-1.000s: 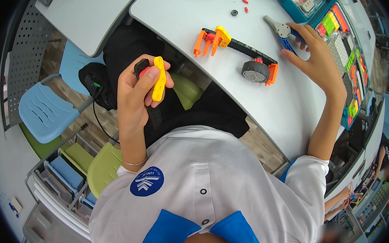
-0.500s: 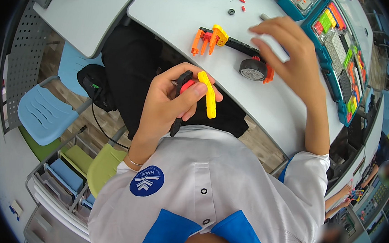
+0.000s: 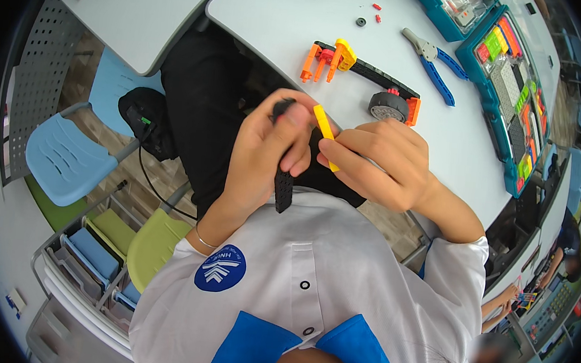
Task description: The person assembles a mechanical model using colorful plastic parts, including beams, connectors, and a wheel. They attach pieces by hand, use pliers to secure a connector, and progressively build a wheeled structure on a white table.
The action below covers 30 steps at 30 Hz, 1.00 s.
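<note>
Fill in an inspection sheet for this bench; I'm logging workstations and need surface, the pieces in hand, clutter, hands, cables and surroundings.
Surface: white table, mostly bare at its near edge.
Pieces in hand: yellow beam and black perforated strip, held together above the lap.
Clutter: orange-and-black wheeled assembly, blue-handled pliers, small loose parts, teal parts tray.
Hands: left hand grips the strip; right hand pinches the beam.
Cables: black cable trailing from a black bag on the floor.
Surroundings: blue chair, green chair, stacked bins.
</note>
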### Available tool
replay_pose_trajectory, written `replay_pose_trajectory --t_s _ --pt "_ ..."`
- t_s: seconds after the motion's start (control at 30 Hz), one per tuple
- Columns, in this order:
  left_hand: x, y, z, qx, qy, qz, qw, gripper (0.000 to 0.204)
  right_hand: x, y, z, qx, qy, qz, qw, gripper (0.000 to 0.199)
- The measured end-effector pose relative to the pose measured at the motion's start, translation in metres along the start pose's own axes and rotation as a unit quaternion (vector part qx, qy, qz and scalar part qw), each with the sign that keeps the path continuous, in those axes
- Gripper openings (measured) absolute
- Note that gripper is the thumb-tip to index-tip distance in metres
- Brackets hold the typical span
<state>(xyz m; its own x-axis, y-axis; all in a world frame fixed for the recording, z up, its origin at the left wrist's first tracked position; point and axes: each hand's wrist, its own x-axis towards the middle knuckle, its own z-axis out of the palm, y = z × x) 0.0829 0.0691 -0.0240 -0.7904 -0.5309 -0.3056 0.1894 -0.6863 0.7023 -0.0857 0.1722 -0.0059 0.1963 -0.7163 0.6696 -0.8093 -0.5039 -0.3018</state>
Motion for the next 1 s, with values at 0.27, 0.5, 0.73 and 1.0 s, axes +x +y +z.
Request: replay_pose_trajectory --t_s 0.27,0.5,0.73,1.0 --pt "0.006 0.002 -0.007 -0.158 0.003 0.068 0.985 0.035 -0.007 0.005 0.005 -0.006 0.03 -0.017 0.999 0.031" --pt "0.006 0.001 -0.01 -0.099 0.007 0.107 0.989 0.035 -0.011 0.006 0.014 -0.004 0.042 -0.017 0.999 0.028" --pt "0.004 0.008 0.001 0.145 0.108 0.164 0.97 0.05 -0.013 0.005 0.016 0.024 0.021 -0.011 0.999 0.032" --pt "0.0 0.013 -0.024 0.158 0.032 0.145 0.976 0.038 -0.017 0.002 0.023 0.037 0.019 -0.018 0.999 0.029"
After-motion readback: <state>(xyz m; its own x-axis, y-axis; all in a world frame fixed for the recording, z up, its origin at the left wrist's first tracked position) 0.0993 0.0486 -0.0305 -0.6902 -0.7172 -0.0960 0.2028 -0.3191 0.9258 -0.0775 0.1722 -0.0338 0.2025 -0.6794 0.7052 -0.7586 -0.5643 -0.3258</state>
